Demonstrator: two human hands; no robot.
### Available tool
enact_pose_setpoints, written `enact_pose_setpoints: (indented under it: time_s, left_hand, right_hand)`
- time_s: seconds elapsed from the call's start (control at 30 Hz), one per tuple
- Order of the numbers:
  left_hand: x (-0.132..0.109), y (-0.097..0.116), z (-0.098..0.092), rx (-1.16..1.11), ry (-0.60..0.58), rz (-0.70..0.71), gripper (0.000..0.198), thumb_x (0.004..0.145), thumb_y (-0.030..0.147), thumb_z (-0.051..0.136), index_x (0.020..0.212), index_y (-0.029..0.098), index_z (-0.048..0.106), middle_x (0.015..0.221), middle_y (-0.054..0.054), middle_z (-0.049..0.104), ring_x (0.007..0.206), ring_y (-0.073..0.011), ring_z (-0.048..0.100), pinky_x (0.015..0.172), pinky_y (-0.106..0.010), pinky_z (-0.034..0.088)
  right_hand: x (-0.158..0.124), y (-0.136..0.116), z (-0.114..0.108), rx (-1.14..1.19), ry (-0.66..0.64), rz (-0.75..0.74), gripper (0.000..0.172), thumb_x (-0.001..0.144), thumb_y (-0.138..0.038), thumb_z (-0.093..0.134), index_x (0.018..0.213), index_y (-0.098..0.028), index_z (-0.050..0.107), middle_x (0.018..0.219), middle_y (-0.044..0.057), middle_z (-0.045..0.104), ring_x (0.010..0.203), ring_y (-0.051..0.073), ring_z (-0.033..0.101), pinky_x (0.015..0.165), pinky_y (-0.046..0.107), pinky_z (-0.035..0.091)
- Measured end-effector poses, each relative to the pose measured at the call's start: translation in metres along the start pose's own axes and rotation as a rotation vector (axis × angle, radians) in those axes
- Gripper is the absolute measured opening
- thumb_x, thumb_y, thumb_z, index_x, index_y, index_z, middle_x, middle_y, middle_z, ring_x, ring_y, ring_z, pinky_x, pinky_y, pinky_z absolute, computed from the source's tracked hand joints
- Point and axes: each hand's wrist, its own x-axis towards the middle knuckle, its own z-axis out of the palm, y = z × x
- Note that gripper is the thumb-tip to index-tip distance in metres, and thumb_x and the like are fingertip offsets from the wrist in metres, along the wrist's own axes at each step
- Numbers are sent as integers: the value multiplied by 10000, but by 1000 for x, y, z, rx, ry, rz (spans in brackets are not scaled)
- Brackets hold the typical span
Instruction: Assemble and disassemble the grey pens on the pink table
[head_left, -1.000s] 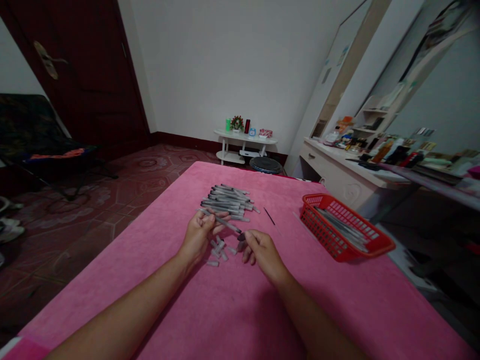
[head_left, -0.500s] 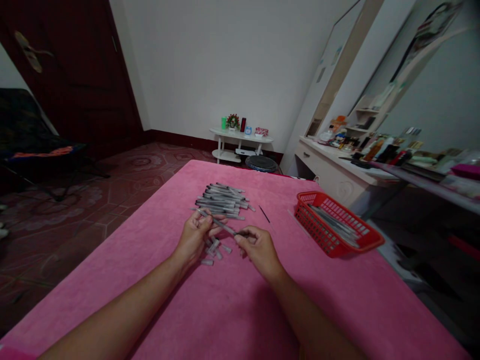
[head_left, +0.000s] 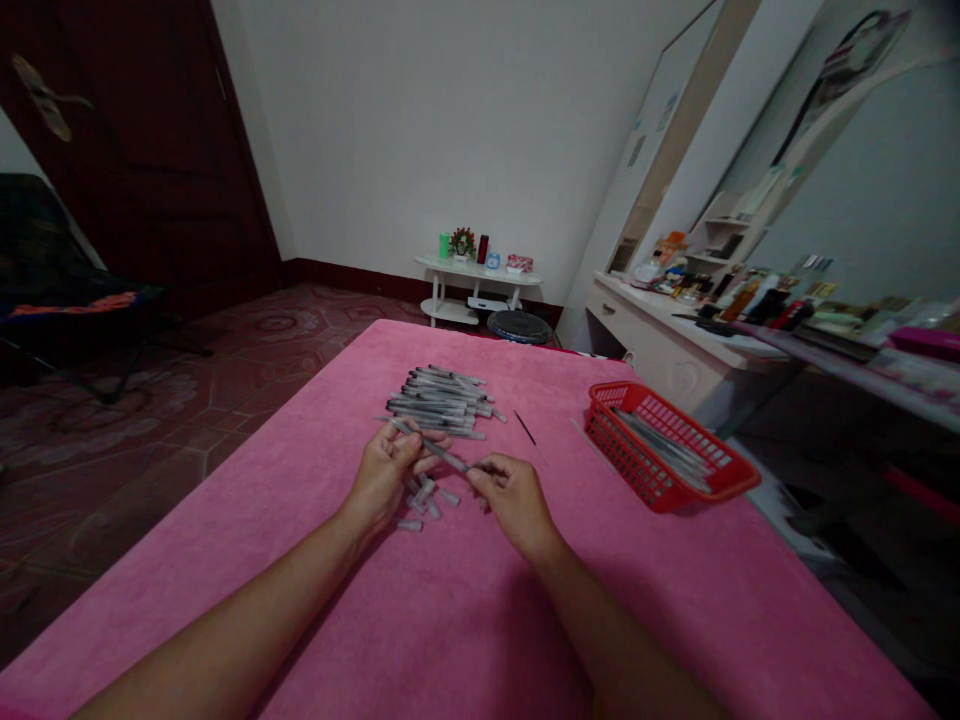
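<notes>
Between my two hands I hold a slim grey pen, slanting down to the right. My left hand is closed round its upper left part, and my right hand pinches its lower right end, where the fingers cover the tip. Just beyond my left hand lies a pile of clear pens with dark ends. Several short translucent pen caps are scattered below the held pen, between my hands. A thin dark refill rests alone to the right of the pile.
A red plastic basket with long thin refills inside stands on the pink cloth at the right. Behind the table are a round black-topped stool and a small white stand. A cluttered dresser stands to the right.
The view has shifted slightly, moving the surroundings a little to the left. Both hands keep their hold on the pen with almost no visible movement.
</notes>
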Motion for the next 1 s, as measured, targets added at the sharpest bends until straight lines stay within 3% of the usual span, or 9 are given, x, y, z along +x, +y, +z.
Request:
enact_pose_setpoints:
  time_s: [0.1, 0.23, 0.4, 0.53, 0.7, 0.87, 1.0]
  left_hand:
    - [1, -2, -1, 1, -8, 7, 364, 708, 328, 754, 899, 193, 475, 886, -50, 718, 835, -216, 708, 707, -324, 584]
    - [-1, -1, 0, -7, -1, -13, 370, 703, 315, 756, 902, 200, 466, 891, -44, 716, 836, -230, 708, 633, -309, 586]
    - [-1, -1, 0, -9, -5, -12, 373, 707, 316, 755, 906, 195, 464, 884, -48, 719, 840, -233, 709, 674, -323, 586]
    - [0, -2, -1, -2, -10, 3, 359, 715, 310, 748, 901, 188, 466, 873, -46, 720, 847, -219, 709, 749, -333, 577]
    - [-1, -1, 0, 1, -12, -6, 373, 702, 307, 756, 907, 195, 465, 869, -33, 716, 827, -213, 711, 715, -329, 582]
    - [-3, 1, 3, 9, -10, -11, 374, 692, 320, 762, 893, 192, 474, 853, -27, 713, 797, -202, 711, 667, -300, 582]
    - [-2, 0, 2, 10, -9, -15, 375, 683, 326, 768, 881, 189, 480, 851, -30, 713, 798, -201, 711, 680, -309, 584]
  right_hand:
    - [0, 0, -1, -22, 39, -35, 142, 716, -294, 644, 797, -177, 637, 655, -18, 591, 540, 101, 524, 483, 202, 401]
    - [0, -1, -2, -30, -48, -1, 282, 837, -384, 497, 742, -166, 646, 618, 3, 601, 495, 106, 520, 472, 220, 398]
    - [0, 2, -1, -64, 41, -18, 173, 728, -328, 634, 829, -189, 648, 670, -12, 622, 553, 108, 533, 491, 205, 398]
    - [-1, 1, -1, -37, -36, 2, 218, 800, -361, 540, 800, -177, 657, 638, -5, 613, 526, 107, 527, 489, 213, 403]
    - [-1, -1, -2, -58, 19, -19, 179, 725, -327, 628, 823, -181, 657, 671, -7, 625, 554, 110, 534, 507, 213, 411]
    - [-1, 2, -1, -83, -29, 19, 205, 790, -339, 544, 728, -178, 654, 608, -5, 607, 526, 108, 530, 488, 209, 395]
    - [0, 3, -1, -100, 39, -14, 135, 716, -310, 635, 770, -187, 657, 633, -14, 619, 558, 111, 535, 493, 203, 391]
